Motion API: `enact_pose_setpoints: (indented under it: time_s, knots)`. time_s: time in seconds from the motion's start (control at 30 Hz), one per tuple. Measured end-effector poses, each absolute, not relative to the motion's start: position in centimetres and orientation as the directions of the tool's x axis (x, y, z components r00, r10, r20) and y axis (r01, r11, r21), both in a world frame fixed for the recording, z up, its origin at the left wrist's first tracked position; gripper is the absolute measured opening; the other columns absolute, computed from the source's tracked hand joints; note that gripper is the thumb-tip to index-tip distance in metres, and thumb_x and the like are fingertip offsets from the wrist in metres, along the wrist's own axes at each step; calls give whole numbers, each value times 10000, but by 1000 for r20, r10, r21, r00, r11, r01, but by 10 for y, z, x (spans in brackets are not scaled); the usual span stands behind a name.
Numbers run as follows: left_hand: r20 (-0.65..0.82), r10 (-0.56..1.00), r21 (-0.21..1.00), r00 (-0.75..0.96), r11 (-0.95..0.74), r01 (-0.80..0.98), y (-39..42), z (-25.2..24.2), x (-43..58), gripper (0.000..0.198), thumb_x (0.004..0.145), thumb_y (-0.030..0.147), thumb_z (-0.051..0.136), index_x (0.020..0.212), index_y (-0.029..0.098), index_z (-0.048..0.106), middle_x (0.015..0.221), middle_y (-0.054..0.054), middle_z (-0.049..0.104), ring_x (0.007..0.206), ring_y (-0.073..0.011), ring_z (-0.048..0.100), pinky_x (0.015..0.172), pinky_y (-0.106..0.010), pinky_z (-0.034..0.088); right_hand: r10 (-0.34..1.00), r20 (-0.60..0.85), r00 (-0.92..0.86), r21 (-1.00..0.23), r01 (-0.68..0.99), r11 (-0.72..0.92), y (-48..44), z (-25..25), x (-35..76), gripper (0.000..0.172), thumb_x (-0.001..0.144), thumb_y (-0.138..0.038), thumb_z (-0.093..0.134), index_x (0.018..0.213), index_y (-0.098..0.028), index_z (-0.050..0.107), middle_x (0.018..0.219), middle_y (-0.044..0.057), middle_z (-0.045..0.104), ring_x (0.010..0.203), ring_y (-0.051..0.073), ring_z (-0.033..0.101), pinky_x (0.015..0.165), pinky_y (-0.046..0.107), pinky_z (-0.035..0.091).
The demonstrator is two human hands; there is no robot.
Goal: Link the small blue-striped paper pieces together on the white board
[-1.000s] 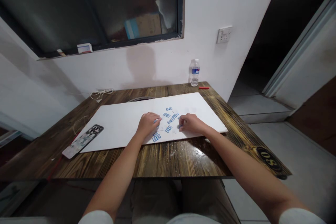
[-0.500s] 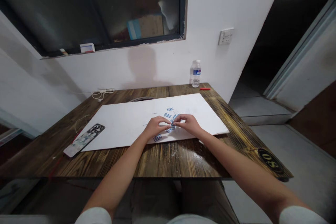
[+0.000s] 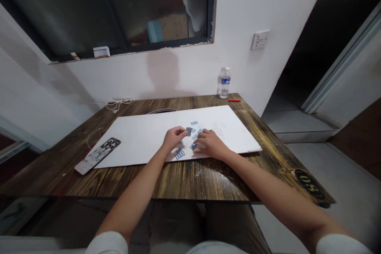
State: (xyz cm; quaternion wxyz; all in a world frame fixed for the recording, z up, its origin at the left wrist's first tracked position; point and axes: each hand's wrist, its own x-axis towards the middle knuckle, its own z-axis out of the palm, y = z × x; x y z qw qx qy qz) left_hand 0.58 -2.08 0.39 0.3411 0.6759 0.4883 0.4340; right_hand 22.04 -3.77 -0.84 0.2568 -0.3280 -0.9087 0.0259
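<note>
My left hand (image 3: 174, 138) pinches a small dark flat piece with pale stripes (image 3: 189, 131) between thumb and fingertips, just above the white board (image 3: 139, 139). My right hand (image 3: 212, 143) is over the board with thumb and fingers apart. Beside its fingertips lies another small dark striped piece (image 3: 193, 147); whether they touch it I cannot tell. Around the hands, groups of blue-outlined rectangles (image 3: 194, 123) mark the board. A further dark piece (image 3: 179, 151) is near the outlines (image 3: 180, 154) at the board's front edge.
A phone in a patterned case (image 3: 98, 155) overlaps the board's left edge. At the back of the wooden table (image 3: 184, 184) stand a water bottle (image 3: 225, 83) and, beside it, a red pen-like stick (image 3: 235, 100). A white cable (image 3: 118, 104) lies back left.
My hands have moved apart from where they met. The left has drawn leftward with the striped piece, and the right has lowered and opened over the board.
</note>
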Motion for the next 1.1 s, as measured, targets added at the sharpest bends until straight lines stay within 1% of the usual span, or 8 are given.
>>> enact_pose_setpoints:
  time_s: [0.17, 0.23, 0.37, 0.43, 0.6, 0.77, 0.97, 1.1]
  knots:
    - [227, 971, 920, 76, -240, 311, -18, 5, 4, 442, 659, 603, 691, 760, 174, 669, 771, -46, 710, 761, -191, 640, 713, -307, 505, 475, 322, -819, -91, 473, 876, -41, -6, 218, 414, 757, -568, 689, 958, -206, 712, 852, 76, 640, 854, 228, 532, 724, 324, 342]
    - [221, 974, 923, 57, -227, 312, -17, 5, 4, 447, 648, 611, 695, 746, 176, 667, 752, -45, 704, 759, -194, 637, 713, -310, 503, 426, 304, -852, -78, 423, 903, -42, -5, 218, 380, 777, -546, 680, 947, -206, 706, 826, 66, 633, 823, 216, 537, 718, 317, 346]
    - [202, 979, 938, 31, -202, 280, -18, 6, 3, 412, 651, 579, 709, 733, 177, 667, 719, -40, 691, 740, -189, 632, 726, -315, 498, 338, 292, -894, -65, 335, 940, -43, -4, 218, 221, 877, -412, 605, 858, -209, 692, 773, 48, 629, 779, 185, 543, 708, 297, 348]
    - [192, 981, 946, 18, -190, 262, -19, 6, 3, 404, 648, 568, 716, 730, 176, 669, 709, -40, 686, 726, -185, 626, 717, -310, 493, 309, 286, -907, -62, 304, 951, -44, -5, 217, 212, 906, -359, 568, 818, -204, 684, 752, 43, 628, 753, 170, 541, 685, 286, 341]
    - [178, 984, 963, -12, -171, 210, -21, 8, 4, 411, 610, 558, 745, 712, 166, 675, 673, -42, 674, 689, -177, 606, 680, -294, 474, 330, 257, -908, -87, 318, 944, -47, -7, 216, 192, 908, -284, 558, 792, -194, 681, 730, 21, 629, 674, 130, 531, 583, 261, 270]
    - [158, 987, 971, -30, -149, 188, -21, 10, 5, 395, 584, 538, 768, 695, 169, 680, 660, -40, 671, 670, -170, 592, 661, -288, 461, 368, 236, -899, -90, 357, 930, -52, -5, 216, 199, 890, -245, 551, 742, -184, 668, 727, 18, 630, 624, 111, 505, 554, 262, 222]
    - [169, 985, 966, -32, -159, 202, -21, 9, 5, 379, 612, 524, 760, 706, 165, 686, 662, -41, 671, 668, -168, 591, 649, -282, 453, 392, 263, -882, -127, 371, 920, -56, -3, 216, 211, 866, -204, 544, 684, -179, 648, 705, 1, 624, 576, 93, 476, 546, 251, 228]
    - [174, 984, 966, -39, -163, 201, -19, 7, 3, 374, 614, 515, 761, 714, 162, 686, 655, -35, 665, 656, -159, 583, 642, -276, 446, 421, 327, -846, -182, 381, 907, -55, -4, 218, 153, 879, -254, 580, 800, -202, 700, 755, 3, 665, 612, 97, 534, 559, 236, 267]
